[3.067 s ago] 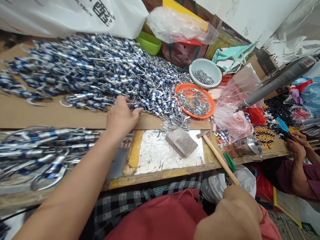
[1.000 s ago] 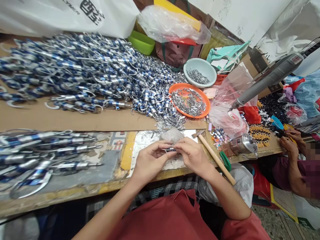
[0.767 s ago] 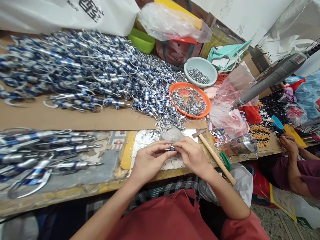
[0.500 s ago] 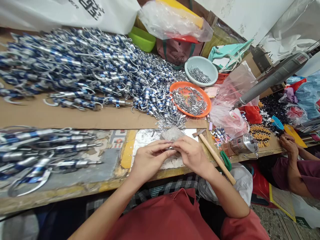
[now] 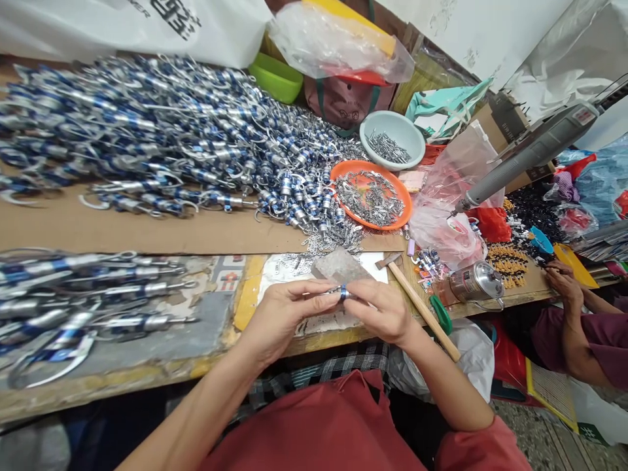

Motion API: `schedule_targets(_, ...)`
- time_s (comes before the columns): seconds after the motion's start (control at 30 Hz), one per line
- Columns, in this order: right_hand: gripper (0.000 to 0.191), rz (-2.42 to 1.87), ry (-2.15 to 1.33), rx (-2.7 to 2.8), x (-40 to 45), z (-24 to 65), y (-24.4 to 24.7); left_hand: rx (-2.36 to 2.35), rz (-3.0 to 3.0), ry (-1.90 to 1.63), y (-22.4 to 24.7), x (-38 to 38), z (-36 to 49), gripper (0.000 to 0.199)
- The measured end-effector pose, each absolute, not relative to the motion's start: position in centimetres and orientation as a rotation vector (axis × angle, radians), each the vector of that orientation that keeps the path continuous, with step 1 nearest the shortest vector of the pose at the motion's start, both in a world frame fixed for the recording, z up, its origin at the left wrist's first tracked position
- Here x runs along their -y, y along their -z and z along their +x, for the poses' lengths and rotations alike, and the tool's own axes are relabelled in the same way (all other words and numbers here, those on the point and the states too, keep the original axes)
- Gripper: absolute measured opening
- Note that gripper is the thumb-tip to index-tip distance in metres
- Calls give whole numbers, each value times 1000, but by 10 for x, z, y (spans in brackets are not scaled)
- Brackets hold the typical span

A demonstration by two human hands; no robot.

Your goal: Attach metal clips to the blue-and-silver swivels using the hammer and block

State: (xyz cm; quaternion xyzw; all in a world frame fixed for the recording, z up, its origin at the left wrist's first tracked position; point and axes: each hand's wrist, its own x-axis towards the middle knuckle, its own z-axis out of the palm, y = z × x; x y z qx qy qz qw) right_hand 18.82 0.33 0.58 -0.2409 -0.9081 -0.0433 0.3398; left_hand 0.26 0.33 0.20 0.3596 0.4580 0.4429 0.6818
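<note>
Between both hands is a small blue-and-silver metal fitting [image 5: 343, 292], much of it covered by fingers. My left hand [image 5: 282, 317] pinches its left end between thumb and fingers. On the other end, my right hand [image 5: 383, 313] closes its thumb and fingertips. Just beyond my fingers a grey stone block [image 5: 338, 263] rests on white paper [image 5: 277, 271]. A hammer [image 5: 422, 304] with a wooden handle lies right of my right hand, its handle sticking out past the table edge.
A large heap of blue-and-silver hooked fittings [image 5: 161, 124] covers the cardboard [image 5: 216, 235]. More lie in a row [image 5: 83, 294] at left. An orange plate [image 5: 407, 203] and a pale bowl [image 5: 418, 140] hold metal pieces. A metal mug [image 5: 475, 282] and a co-worker's hands [image 5: 564, 281] are at right.
My hands have turned and drawn slightly apart, and the blue band of the fitting now shows between them. More of the stone block is uncovered. The camera view has shifted slightly.
</note>
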Motion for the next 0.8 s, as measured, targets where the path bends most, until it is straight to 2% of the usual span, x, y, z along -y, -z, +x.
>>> schedule_targets(0.23, 20, -541, 148, 2467, 0, 192, -25, -1185, 1397, -1044, -16, -3, -5, 10)
schedule_targets(0.43, 21, -648, 32, 2280, 8, 187, -17, -1072, 1699, -1165, -25, 1, -10, 12)
schedule_targets(0.57, 22, -758, -113, 2172, 14, 180, -14, -1018, 1573, -1073, -23, 1, -11, 12)
schedule_targets(0.67, 14, -880, -286, 2016, 18, 173, -11, -1052, 1296, -1020, -15, 2, -3, 14)
schedule_targets(0.8, 9, -1041, -473, 1824, 23, 166, -8, -1169, 967, -1060, -5, 7, 11, 30)
